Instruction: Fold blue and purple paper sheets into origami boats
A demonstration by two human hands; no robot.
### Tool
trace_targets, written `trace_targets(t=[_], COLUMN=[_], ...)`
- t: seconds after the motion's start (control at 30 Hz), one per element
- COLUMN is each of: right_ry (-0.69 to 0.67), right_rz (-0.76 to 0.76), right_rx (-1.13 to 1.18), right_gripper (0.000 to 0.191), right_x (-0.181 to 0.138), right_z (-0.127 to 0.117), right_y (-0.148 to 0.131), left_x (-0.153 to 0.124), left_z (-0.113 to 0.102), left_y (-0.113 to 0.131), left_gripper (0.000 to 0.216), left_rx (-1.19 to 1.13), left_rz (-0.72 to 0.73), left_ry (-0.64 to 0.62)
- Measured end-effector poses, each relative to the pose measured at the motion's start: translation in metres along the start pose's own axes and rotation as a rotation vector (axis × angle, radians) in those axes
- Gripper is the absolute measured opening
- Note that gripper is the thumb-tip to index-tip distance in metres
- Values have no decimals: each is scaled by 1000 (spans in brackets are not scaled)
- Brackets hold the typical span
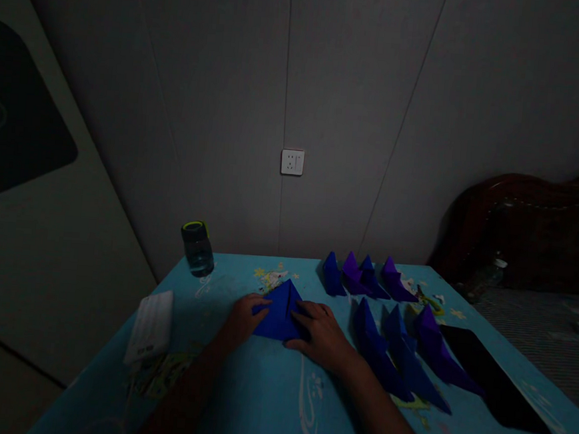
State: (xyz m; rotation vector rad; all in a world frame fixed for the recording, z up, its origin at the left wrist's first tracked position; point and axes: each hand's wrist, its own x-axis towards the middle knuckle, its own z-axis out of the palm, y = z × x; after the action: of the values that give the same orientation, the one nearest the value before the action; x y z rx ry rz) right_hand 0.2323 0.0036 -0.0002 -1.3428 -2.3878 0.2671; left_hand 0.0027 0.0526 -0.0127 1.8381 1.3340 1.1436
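Note:
A sheet of blue paper (pixel 276 315), folded to a peak with a slit down its front, sits on the table between my hands. My left hand (pixel 245 319) grips its left edge, fingers over the paper and thumb nearer me. On the right side, my right hand (pixel 319 333) holds the paper with its fingers on the face and the thumb by the lower edge. To the right lie several folded paper boats: a dark blue boat (pixel 379 351), a lighter blue boat (pixel 411 360) and a purple boat (pixel 443 356) in front, with more blue and purple boats (pixel 355 279) behind.
A patterned light-blue cloth covers the table (pixel 265 402). At the left stand a water bottle (pixel 198 250) and a white power bank (pixel 150 326) with a cable. A flat black object (pixel 497 380) lies at the right. Behind is a wall with a socket (pixel 292 162).

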Motion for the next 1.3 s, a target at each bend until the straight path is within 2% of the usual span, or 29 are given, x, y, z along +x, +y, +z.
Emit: trace_targets(t=[0.13,0.37,0.5,0.6,0.73,0.83,0.97,1.1,1.3], right_ry=[-48,-39,-35,-37,-37,-39,-42,-28,23], right_rz=[0,12,0,-7,1,17,66,116,217], right_rx=[6,-19,-40,-61,-76,-79,-75,-63,-61], right_gripper=[64,46,39,35,33,33,30,30,32], right_x=[0,0,0,0,2,4,8,7,7], right_z=[4,7,5,2,-1,-1,1,0,2], right_y=[-1,-1,-4,-7,-11,-11,-10,-9,-8], left_x=[-2,-4,-6,-9,-12,-11,-4,3,5], left_z=[2,8,14,16,12,10,11,11,12], left_y=[-7,-22,-30,-29,-22,-21,-35,-48,-44], left_gripper=[19,28,30,29,40,40,34,33,37], left_rx=[86,223,315,367,514,583,550,547,589], left_rz=[38,162,303,350,397,426,430,330,226], left_ry=[-37,-70,-181,-247,-304,-311,-316,-374,-345])
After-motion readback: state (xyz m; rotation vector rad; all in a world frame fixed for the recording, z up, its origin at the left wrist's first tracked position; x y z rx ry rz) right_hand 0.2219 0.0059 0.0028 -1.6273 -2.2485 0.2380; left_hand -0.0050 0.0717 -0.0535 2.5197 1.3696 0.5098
